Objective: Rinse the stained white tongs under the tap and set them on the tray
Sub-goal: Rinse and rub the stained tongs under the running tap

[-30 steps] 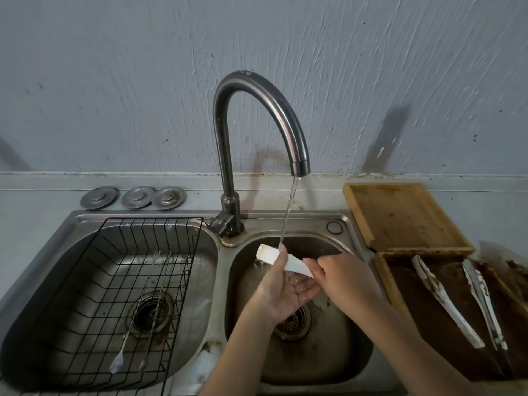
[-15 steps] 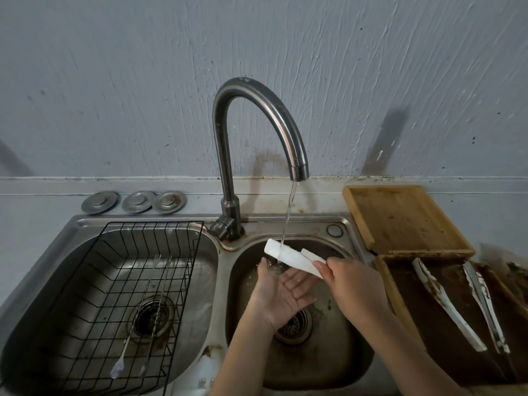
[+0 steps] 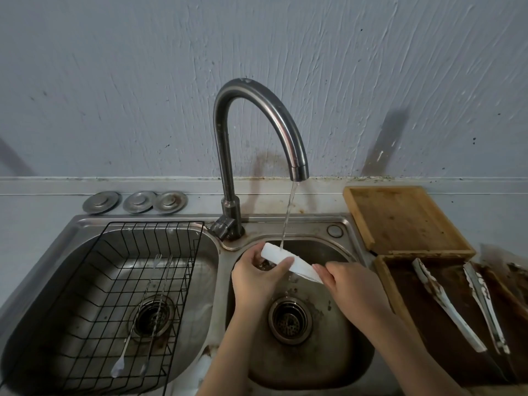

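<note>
Steel double sink (image 3: 354,224) set in grey counter against textured grey wall (image 3: 143,81); tap (image 3: 257,115) running; left hand (image 3: 254,277) and right hand (image 3: 351,287), fingers curled, grip white tongs (image 3: 288,260); wooden tray (image 3: 400,218) beside.

Grey plastered wall (image 3: 143,81) above a pale bench (image 3: 34,221) with a steel double sink (image 3: 223,281).

The wall is rough, with streaked trowel marks, dark specks and a brownish stain behind the spout; a pale upstand (image 3: 114,185) runs along the bench's back edge, grimy towards the right. Three round metal sink plugs (image 3: 134,202) sit in a row at the back left. A black wire rack (image 3: 120,295) fills the left basin. Soft shadows fall on the wall at far left and at right.
</note>
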Available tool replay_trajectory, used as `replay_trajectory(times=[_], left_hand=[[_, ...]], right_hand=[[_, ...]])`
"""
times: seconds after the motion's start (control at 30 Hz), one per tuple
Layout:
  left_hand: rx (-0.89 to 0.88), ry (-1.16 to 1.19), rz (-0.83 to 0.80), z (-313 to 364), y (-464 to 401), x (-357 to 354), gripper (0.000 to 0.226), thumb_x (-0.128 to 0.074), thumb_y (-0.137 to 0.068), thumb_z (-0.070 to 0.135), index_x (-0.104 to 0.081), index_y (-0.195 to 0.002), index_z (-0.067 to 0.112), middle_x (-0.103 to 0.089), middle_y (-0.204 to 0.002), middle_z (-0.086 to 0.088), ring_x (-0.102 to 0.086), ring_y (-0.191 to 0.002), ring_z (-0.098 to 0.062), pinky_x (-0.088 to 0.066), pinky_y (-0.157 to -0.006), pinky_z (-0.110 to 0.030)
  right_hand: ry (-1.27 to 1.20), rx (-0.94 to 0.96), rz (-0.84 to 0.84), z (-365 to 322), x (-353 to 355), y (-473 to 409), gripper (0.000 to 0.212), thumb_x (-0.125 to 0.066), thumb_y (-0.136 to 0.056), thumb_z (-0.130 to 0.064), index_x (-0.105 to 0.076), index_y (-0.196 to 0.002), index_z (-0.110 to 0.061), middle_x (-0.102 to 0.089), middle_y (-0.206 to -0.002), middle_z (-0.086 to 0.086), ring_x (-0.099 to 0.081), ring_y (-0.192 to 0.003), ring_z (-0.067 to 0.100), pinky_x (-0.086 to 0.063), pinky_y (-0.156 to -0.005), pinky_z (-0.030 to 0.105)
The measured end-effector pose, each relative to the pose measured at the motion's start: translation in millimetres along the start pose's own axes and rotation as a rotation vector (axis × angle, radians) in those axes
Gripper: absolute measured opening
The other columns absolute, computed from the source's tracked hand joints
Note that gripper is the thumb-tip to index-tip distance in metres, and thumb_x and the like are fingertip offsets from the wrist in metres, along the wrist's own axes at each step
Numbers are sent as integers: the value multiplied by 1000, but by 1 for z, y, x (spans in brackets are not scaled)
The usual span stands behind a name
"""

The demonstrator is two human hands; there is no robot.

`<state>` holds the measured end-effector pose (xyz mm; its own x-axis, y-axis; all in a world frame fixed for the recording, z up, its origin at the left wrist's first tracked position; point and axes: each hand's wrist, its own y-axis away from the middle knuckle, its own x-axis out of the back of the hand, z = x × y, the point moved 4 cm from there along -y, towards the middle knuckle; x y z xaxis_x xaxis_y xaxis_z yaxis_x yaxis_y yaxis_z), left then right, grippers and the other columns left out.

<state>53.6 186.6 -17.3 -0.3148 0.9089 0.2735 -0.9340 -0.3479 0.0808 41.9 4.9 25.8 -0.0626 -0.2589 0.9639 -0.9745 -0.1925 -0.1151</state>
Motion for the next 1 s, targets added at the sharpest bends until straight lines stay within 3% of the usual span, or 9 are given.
replay_trajectory(times=[0.17, 0.3, 0.43, 0.5, 0.6, 0.7, 0.87, 0.93, 1.0], left_hand=[[1, 7, 77, 2, -11, 15, 18, -67, -84, 30, -74, -92, 15, -67, -62, 15, -59, -51, 9, -40, -45, -4], [-43, -4, 60, 4, -15, 17, 16, -60, -90, 20, -73, -93, 12, -64, -67, 16, -59, -57, 3, -40, -48, -2], [34, 133, -26, -1, -15, 13, 23, -53, -94, 22, -73, -99, 13, -73, -76, 4, -68, -76, -12, -52, -65, -20], [154, 289, -148, 1, -11, 2, 28, -48, -95, 32, -72, -95, 16, -75, -77, -8, -69, -70, -22, -57, -63, -33], [299, 441, -239, 8, -5, -11, 28, -51, -94, 34, -62, -102, 9, -70, -83, -10, -69, -61, -19, -55, -51, -29], [338, 629, -264, 14, -3, -18, 16, -45, -97, 23, -56, -107, 15, -66, -106, -12, -73, -78, -26, -60, -61, -37], [303, 772, -282, 19, -4, -17, 21, -37, -100, 17, -54, -111, 14, -60, -119, -19, -69, -95, -31, -61, -71, -39], [339, 884, -299, 17, -5, -18, 28, -34, -101, 15, -49, -123, 9, -59, -122, -21, -67, -99, -33, -60, -73, -40], [368, 988, -297, 15, -5, -21, 32, -32, -101, 13, -44, -131, 10, -57, -124, -20, -65, -102, -34, -60, -73, -43]], right_hand=[[-14, 78, -15, 0, -1, 2, 40, -37, -91, -52, -37, -59, -28, -38, -49, -10, -41, -44, 4, -27, -42, 17], [-114, 117, -61, -2, -3, 4, 31, -48, -85, -58, -46, -71, -30, -41, -53, -15, -44, -47, -2, -29, -43, 15], [-129, 152, -11, -3, 1, 6, 24, -52, -85, -50, -51, -74, -29, -44, -64, -19, -43, -57, -5, -29, -52, 12], [-54, 202, 79, -6, 5, 5, 19, -62, -82, -41, -62, -78, -22, -52, -72, -16, -48, -70, -1, -33, -65, 13], [57, 253, 146, -14, 9, 6, 16, -76, -73, -31, -68, -75, -17, -63, -73, -4, -59, -78, 17, -52, -67, 31], [75, 250, 201, -15, 13, 9, 16, -75, -72, -31, -69, -78, -17, -64, -85, 0, -60, -86, 21, -55, -72, 39], [-93, -21, 328, 2, 19, 11, 44, -61, -82, -34, -52, -119, -10, -56, -119, 10, -57, -107, 22, -51, -83, 32], [-151, -205, 213, 16, 16, 10, 44, -51, -90, -36, -47, -123, -8, -58, -108, 2, -60, -90, 12, -49, -70, 18], [-203, -344, 68, 27, 7, 9, 30, -40, -95, -35, -52, -110, -12, -58, -80, -7, -57, -63, 4, -43, -50, 14]])
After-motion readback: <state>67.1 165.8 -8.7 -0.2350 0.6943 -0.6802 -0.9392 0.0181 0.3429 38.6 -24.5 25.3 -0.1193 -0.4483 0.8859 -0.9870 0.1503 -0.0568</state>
